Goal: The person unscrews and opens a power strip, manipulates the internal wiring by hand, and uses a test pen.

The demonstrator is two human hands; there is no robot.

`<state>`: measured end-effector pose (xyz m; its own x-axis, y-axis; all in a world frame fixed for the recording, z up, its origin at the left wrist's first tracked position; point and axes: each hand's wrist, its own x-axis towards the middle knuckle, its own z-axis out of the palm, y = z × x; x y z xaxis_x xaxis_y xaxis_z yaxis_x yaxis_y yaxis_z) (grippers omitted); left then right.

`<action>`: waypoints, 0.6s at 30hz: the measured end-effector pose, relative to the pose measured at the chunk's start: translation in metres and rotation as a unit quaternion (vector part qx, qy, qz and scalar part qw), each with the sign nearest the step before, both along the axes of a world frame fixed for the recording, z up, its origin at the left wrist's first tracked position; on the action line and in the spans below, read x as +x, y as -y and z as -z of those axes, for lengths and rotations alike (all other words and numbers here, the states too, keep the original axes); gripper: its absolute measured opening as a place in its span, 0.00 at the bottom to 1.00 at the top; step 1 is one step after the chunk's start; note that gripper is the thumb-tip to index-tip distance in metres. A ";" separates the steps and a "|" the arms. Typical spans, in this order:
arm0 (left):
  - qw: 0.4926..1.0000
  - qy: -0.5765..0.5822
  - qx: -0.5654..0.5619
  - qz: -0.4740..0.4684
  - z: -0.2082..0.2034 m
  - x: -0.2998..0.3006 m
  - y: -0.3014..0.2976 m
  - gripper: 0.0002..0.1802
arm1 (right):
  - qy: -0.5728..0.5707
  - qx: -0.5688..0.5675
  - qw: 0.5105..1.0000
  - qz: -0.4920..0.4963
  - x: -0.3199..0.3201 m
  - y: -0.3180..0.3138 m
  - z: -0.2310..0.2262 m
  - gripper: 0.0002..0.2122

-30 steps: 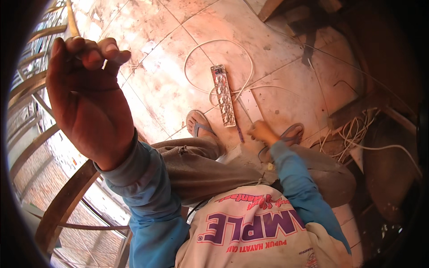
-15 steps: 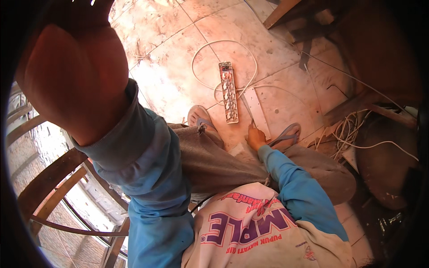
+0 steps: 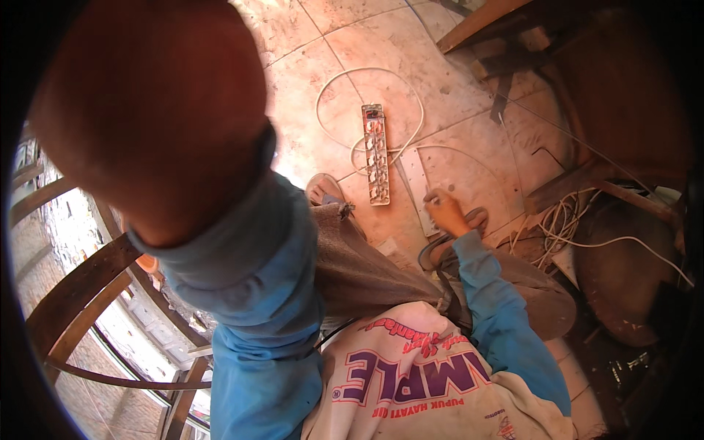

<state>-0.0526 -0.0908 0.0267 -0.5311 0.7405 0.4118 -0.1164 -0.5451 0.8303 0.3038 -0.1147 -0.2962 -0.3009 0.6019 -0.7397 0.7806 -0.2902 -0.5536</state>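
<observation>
My left hand (image 3: 158, 110) is raised close to the camera, dark and blurred; its fingers are hidden. Lower down, my right hand (image 3: 444, 210) is closed beside a long white strip (image 3: 415, 172), apparently a cover, lying on the floor. Anything inside its curled fingers is too small to make out. Left of that strip lies an uncovered power strip (image 3: 375, 155), its rows of metal contacts and a reddish part at the far end exposed. A white cable (image 3: 423, 110) loops around it on the tiles.
Dirty floor tiles (image 3: 293, 95) lie ahead. My sandalled feet flank the strips. To the right are a tangle of white cable (image 3: 561, 224) and dark wooden furniture legs (image 3: 484, 26). Curved wooden slats (image 3: 81, 286) stand at the left.
My left hand has shifted right and nearer the camera. My right hand has moved right and slightly away from me, lifting off the near end of the white strip. The power strip lies still.
</observation>
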 end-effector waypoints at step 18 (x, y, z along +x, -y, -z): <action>0.728 -0.591 -0.183 0.296 0.068 0.231 0.048 0.15 | -0.312 0.195 0.884 0.289 -0.115 -0.126 -0.033 0.21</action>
